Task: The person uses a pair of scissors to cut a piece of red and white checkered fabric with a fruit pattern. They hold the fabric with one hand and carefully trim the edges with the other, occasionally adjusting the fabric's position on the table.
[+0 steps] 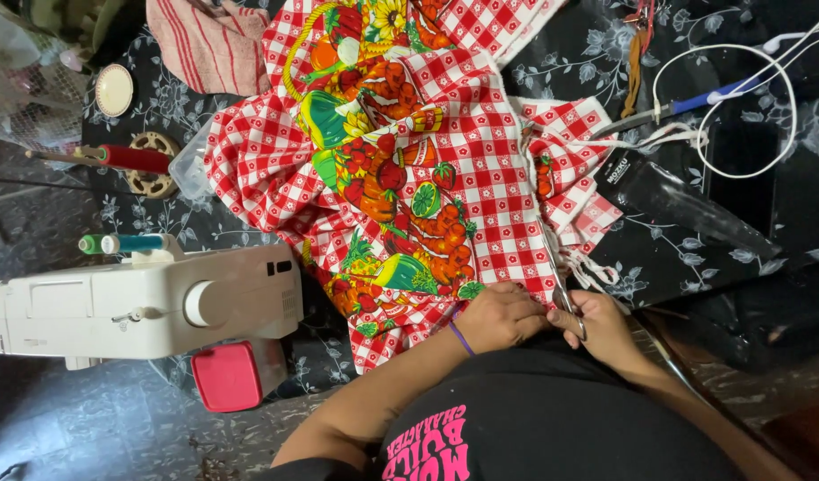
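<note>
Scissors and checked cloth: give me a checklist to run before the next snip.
1. Scissors in right hand: ok.
2. Left hand pressing on the checked cloth beside the blades: ok.
3. Left fingertips out of the blades' way: cannot tell, the hands meet.
4. Cloth flat along the blades: not ok, it lies bunched.
5. White cord away from the blades: ok.
6. Sewing machine off the cloth: ok.

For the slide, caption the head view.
Right hand works scissors along red checked fruit-print fabric; left hand steadies it beside sewing machine.
</note>
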